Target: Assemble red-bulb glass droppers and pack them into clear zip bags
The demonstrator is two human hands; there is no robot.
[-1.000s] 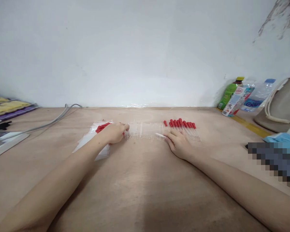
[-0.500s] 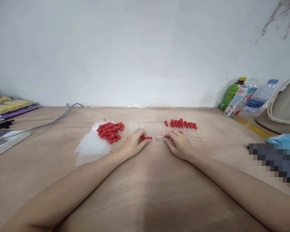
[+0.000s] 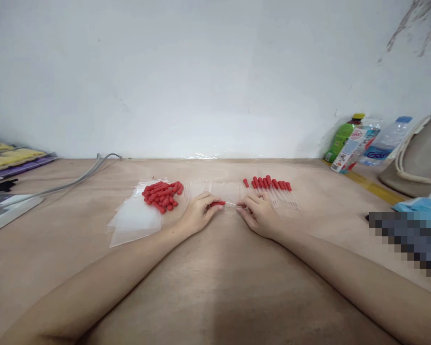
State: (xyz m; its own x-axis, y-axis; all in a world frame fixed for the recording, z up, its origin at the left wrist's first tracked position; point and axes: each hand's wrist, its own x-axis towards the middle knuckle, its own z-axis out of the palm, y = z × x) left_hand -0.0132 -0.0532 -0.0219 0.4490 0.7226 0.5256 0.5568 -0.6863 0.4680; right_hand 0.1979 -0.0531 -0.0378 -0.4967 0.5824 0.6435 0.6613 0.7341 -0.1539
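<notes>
Between the fingers of my left hand point(image 3: 200, 211) is a red rubber dropper bulb point(image 3: 218, 203), its open end pointing right. My right hand point(image 3: 259, 213) pinches a thin clear glass pipette tube point(image 3: 231, 204), whose left end meets the mouth of the bulb. Behind my hands lies a row of clear pipette tubes point(image 3: 226, 191). To the left is a pile of red bulbs point(image 3: 162, 195) on clear plastic bags point(image 3: 134, 218). Beyond my right hand several droppers with red bulbs fitted point(image 3: 268, 182) lie side by side.
Bottles point(image 3: 345, 139) and a hat point(image 3: 413, 158) stand at the back right, near a blue packet point(image 3: 422, 208) and a blurred dark object point(image 3: 407, 239). A grey cable point(image 3: 82, 178) runs across the left side. A white wall point(image 3: 215, 81) rises behind the table.
My right hand has moved left, bringing the pipette tube from a small gap away up to the bulb's open end. My left hand keeps its hold on the bulb.
</notes>
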